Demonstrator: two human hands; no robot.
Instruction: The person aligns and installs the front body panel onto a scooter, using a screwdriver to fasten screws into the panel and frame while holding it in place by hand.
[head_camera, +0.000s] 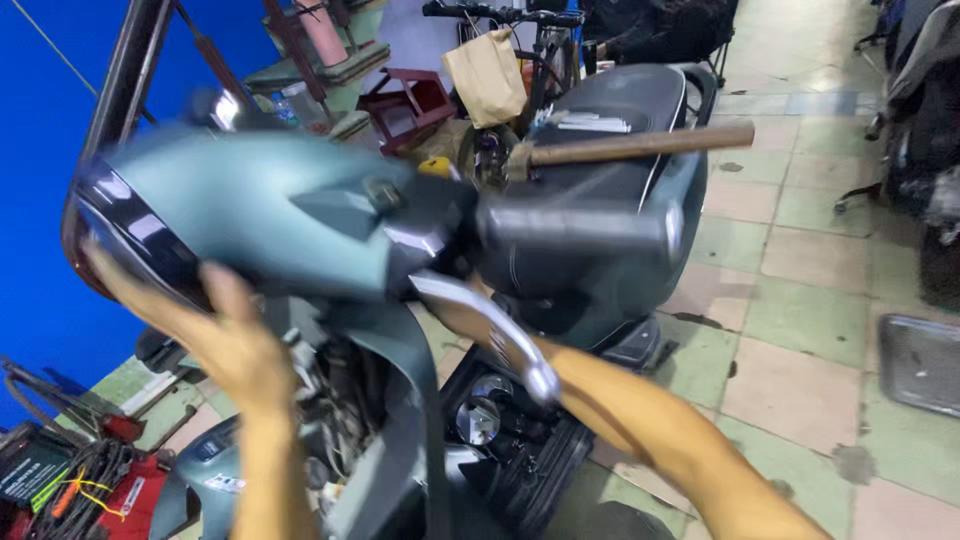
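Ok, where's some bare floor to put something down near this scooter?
The tiled floor right of the scooter seat is bare, bordered by the metal tray at the right edge. It is crowded on the left: a red tool box with cables, and both hands at the scooter's front panel.

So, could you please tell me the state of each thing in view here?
Left hand: open, pressed under the headlight housing.
Right hand: hidden behind the brake lever.
Headlight housing: tilted, blurred.
Brake lever: sticking out, unsqueezed.
Handlebar grip: free, nobody holding it.
Hammer: lying on the seat.
Front panel: off, wiring exposed.
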